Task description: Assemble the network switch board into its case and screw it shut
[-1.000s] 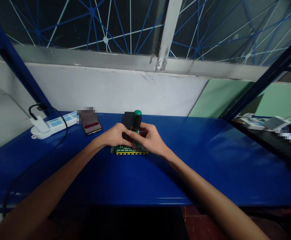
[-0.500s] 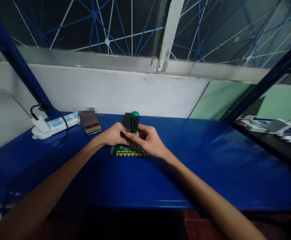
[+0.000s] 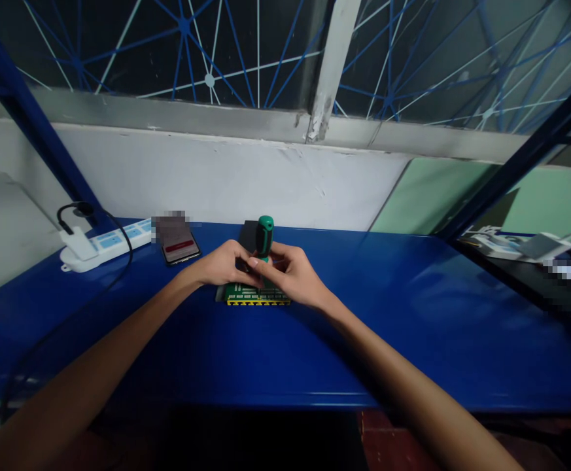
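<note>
A screwdriver (image 3: 264,235) with a green and black handle stands nearly upright over a green circuit board (image 3: 243,292) that has a yellow strip along its near edge. My right hand (image 3: 292,271) is closed, its thumb and fingers at the lower end of the handle. On the other side, my left hand (image 3: 229,263) is bent inward, thumb and fingers brought together low beside the screwdriver's shaft. What the left fingertips grip is hidden. Both hands cover much of the board, and the screwdriver's tip cannot be seen.
Behind the hands lies a dark flat object (image 3: 248,234). To the left are a phone (image 3: 181,247) and a white power strip (image 3: 113,243) with a plugged-in charger and black cable (image 3: 129,252). All rest on a blue table (image 3: 388,314) against a wall. Blue frame posts rise at both sides.
The screwdriver's handle looks slightly turned and a touch higher between the fingers. Both hands keep nearly the same place, and the whole view has shifted a little.
</note>
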A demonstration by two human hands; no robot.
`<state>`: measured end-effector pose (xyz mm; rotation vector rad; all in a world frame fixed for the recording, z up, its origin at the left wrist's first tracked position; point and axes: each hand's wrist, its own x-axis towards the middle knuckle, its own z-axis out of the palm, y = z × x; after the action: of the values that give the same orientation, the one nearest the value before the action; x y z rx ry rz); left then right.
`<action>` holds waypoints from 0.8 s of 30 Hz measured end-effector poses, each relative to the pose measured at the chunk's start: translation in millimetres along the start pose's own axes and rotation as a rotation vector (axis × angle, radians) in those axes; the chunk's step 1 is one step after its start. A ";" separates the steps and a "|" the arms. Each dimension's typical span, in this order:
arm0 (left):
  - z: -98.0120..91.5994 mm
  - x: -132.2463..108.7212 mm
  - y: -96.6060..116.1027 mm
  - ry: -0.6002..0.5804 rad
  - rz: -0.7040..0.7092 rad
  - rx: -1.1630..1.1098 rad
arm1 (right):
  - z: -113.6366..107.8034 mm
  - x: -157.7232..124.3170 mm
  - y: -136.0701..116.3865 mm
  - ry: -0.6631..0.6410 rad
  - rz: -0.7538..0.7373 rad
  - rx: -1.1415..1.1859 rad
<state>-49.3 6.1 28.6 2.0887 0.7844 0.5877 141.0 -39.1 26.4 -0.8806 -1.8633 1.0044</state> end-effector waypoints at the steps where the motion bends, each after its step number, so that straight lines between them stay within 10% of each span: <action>1: 0.1 -0.3 0.2 -0.008 0.000 0.005 | -0.4 0.2 0.1 -0.001 0.003 -0.010; 24: -4.0 -1.8 7.3 -0.126 0.048 0.081 | -3.0 -0.5 -5.7 -0.056 0.014 0.052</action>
<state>-50.8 3.4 36.6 2.2007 0.6975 0.4515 142.8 -41.1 32.2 -0.8440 -1.8713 1.0913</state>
